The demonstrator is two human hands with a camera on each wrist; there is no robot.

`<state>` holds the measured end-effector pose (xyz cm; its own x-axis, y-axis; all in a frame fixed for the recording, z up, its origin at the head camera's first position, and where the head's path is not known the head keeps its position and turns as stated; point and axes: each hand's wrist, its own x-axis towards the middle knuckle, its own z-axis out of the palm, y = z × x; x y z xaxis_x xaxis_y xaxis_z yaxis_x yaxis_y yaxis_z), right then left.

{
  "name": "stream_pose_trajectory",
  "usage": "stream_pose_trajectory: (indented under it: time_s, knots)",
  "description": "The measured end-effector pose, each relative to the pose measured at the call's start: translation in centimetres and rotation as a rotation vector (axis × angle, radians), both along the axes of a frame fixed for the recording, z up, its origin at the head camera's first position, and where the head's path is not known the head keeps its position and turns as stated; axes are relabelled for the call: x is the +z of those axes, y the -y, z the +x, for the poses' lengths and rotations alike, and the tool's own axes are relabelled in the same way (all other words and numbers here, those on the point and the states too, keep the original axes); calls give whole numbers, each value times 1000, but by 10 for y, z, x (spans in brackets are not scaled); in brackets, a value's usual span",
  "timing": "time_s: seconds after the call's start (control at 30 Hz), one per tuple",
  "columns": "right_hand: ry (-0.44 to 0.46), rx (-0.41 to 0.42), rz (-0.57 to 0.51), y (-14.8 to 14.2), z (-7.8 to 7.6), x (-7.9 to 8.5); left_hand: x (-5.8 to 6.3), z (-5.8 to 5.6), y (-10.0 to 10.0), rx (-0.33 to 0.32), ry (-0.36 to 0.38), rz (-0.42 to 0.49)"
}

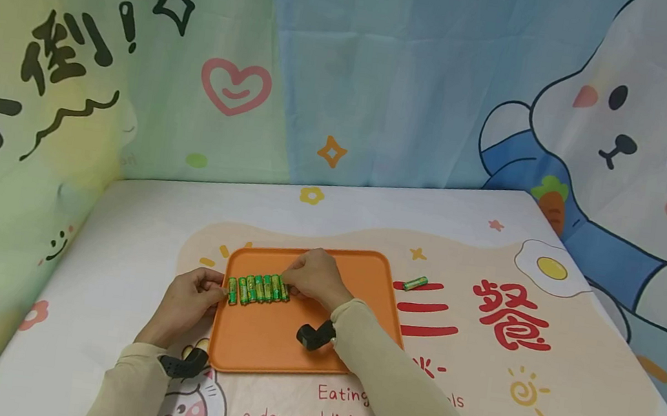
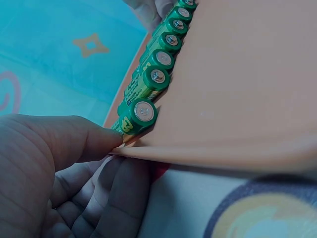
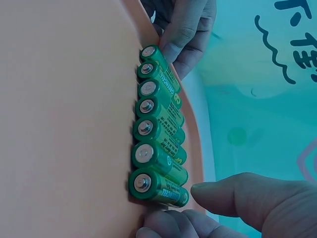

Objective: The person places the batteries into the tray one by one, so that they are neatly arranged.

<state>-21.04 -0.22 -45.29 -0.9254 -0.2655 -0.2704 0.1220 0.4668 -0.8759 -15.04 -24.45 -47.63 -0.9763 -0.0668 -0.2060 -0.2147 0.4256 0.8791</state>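
Several green batteries (image 1: pixel 259 290) lie side by side in a row on an orange tray (image 1: pixel 266 345), some with the button end and others with the flat end facing the near side. My left hand (image 1: pixel 187 301) pinches the tray's left rim; its thumb (image 2: pixel 94 139) lies against the battery at that end of the row (image 2: pixel 136 118). At the row's other end is my right hand (image 1: pixel 317 277), its curled fingers (image 3: pixel 171 223) beside the last battery (image 3: pixel 156 187). A small gap shows between that battery and the right thumb (image 3: pixel 218 196).
One more green battery (image 1: pixel 415 284) lies on the printed tablecloth (image 1: pixel 587 378), right of the tray. Black wrist cameras (image 1: pixel 316 335) sit on both wrists. A patterned curtain (image 1: pixel 388 69) hangs behind the table.
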Motion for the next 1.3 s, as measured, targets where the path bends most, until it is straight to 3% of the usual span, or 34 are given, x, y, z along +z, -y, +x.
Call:
stream_pose_trajectory:
  time_s: [0.27, 0.47, 0.73, 0.93, 1.3]
  knots:
    - [-3, 23, -11, -13, 1, 1, 1, 0, 0, -1, 1, -9]
    - [-37, 17, 1, -40, -1, 4, 1, 1, 0, 0, 5, -8]
    - [-35, -119, 20, -96, -5, 16, 2, 1, -1, 7, 15, -17]
    - [-39, -203, 114, -142, -10, 19, 0, 0, -1, 7, 7, -25]
    - [-15, -253, 236, -185, -9, 14, -1, -1, 0, -2, -5, -17]
